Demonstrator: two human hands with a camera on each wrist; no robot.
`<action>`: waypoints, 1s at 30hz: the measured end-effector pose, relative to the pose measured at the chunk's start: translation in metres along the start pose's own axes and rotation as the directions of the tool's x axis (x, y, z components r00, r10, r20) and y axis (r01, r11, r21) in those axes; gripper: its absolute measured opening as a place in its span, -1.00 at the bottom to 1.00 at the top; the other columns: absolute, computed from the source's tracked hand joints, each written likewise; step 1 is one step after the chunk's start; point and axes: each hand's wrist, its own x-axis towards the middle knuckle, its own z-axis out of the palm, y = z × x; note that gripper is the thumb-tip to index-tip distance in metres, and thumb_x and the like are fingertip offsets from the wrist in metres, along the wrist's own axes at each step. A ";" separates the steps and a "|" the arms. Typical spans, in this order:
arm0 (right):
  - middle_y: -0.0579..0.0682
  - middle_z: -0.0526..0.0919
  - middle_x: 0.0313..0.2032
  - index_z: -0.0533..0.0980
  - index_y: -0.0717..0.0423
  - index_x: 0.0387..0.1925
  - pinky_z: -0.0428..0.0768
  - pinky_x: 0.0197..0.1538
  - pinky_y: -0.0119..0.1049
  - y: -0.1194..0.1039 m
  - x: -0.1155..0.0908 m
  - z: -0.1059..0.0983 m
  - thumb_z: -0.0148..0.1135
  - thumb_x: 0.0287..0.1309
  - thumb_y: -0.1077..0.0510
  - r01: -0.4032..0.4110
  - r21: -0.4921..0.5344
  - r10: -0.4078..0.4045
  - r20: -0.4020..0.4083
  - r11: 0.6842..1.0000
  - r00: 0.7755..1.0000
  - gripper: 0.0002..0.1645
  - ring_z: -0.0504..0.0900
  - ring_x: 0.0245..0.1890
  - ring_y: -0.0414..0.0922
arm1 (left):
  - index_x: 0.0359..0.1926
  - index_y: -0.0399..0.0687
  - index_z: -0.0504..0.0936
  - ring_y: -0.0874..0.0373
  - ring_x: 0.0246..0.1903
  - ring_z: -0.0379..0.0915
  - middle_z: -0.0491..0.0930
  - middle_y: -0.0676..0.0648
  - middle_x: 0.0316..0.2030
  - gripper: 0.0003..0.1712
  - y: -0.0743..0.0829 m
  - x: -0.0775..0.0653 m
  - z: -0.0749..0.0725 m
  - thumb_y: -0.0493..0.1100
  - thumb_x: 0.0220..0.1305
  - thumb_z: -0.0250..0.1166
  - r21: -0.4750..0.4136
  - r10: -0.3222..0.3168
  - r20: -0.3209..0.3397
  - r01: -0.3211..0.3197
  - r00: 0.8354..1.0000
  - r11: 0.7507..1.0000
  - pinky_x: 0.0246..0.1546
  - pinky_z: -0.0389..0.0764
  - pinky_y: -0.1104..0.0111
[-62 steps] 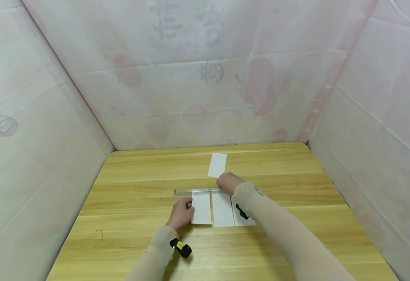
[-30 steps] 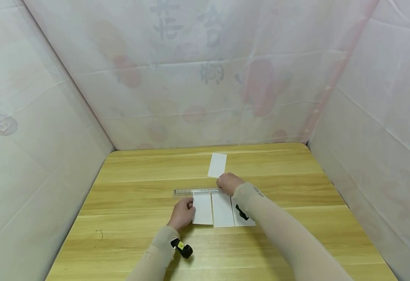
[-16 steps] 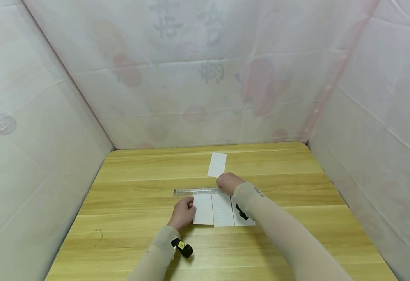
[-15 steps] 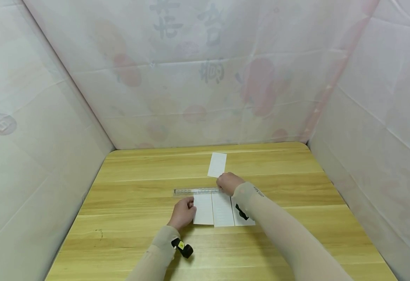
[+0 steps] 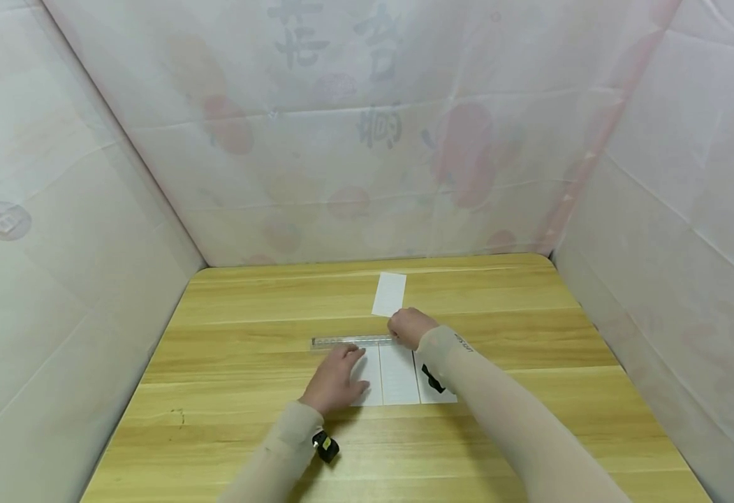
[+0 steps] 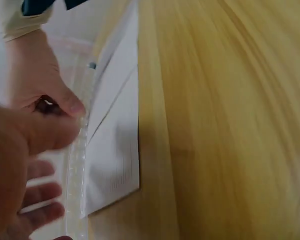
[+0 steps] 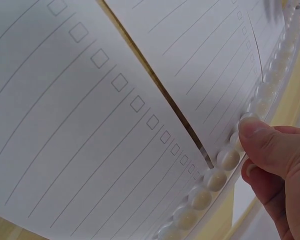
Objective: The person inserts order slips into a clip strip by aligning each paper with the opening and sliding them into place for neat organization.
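Three white lined note sheets lie side by side: a left sheet (image 5: pixel 373 377), a middle sheet (image 5: pixel 399 377) and a right sheet (image 5: pixel 426 395). Along their far edges runs a clear plastic ruler-like strip (image 5: pixel 360 341) with a row of rounded bumps. My right hand (image 5: pixel 412 328) pinches this strip between thumb and fingers, plain in the right wrist view; its forearm covers part of the right sheet. My left hand (image 5: pixel 334 381) is over the left sheet, thumb and fingers spread apart and nothing between them, hiding that sheet's left side.
A fourth white sheet (image 5: pixel 389 293) lies slightly tilted beyond the right hand. Everything rests on a wood-grain table (image 5: pixel 228 391), with pale printed cloth walls (image 5: pixel 341 161) at its back and both sides.
The left sheet slid right, up against the middle one, and its near edge now lines up. My left hand then let go of its side and spread over it. The right hand stays put.
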 end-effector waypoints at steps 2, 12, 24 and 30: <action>-0.22 0.38 -0.69 0.40 -0.05 -0.73 0.35 -0.48 -0.41 0.000 0.000 0.001 0.24 0.05 0.45 0.005 -0.009 -0.006 -0.004 1.000 1.000 -0.57 0.25 -0.64 -0.28 | 0.30 -0.09 0.42 -0.07 0.28 0.22 0.32 -0.14 0.29 -0.22 0.000 -0.001 -0.001 0.11 0.11 0.39 0.073 0.085 0.061 -0.089 0.995 0.993 0.24 0.29 0.10; -0.20 0.37 -0.70 0.37 -0.05 -0.74 0.34 -0.50 -0.42 0.000 0.000 0.003 0.22 0.07 0.44 0.005 -0.006 -0.005 0.006 1.000 1.000 -0.55 0.23 -0.65 -0.27 | 0.38 0.00 0.34 -0.04 0.39 0.05 0.16 -0.09 0.41 -0.21 -0.002 -0.006 0.002 0.27 0.23 0.21 0.217 0.116 0.245 -0.171 0.963 0.961 0.27 0.22 0.01; -0.21 0.43 -0.67 0.44 -0.05 -0.69 0.39 -0.48 -0.42 -0.001 0.001 0.002 0.25 0.07 0.43 -0.022 0.001 0.022 0.020 1.000 1.000 -0.60 0.28 -0.63 -0.28 | 0.38 0.00 0.33 -0.03 0.39 0.05 0.16 -0.09 0.41 -0.19 -0.004 -0.006 0.004 0.29 0.23 0.20 0.226 0.120 0.229 -0.173 0.966 0.959 0.26 0.24 0.01; -0.22 0.44 -0.65 0.50 -0.01 -0.64 0.41 -0.46 -0.41 -0.001 0.001 0.002 0.28 0.08 0.41 -0.021 0.004 0.020 0.027 1.000 0.999 -0.67 0.31 -0.62 -0.28 | 0.39 0.00 0.33 -0.03 0.40 0.03 0.14 -0.08 0.42 -0.20 -0.004 -0.006 0.003 0.27 0.23 0.21 0.195 0.107 0.243 -0.157 0.964 0.968 0.27 0.21 0.00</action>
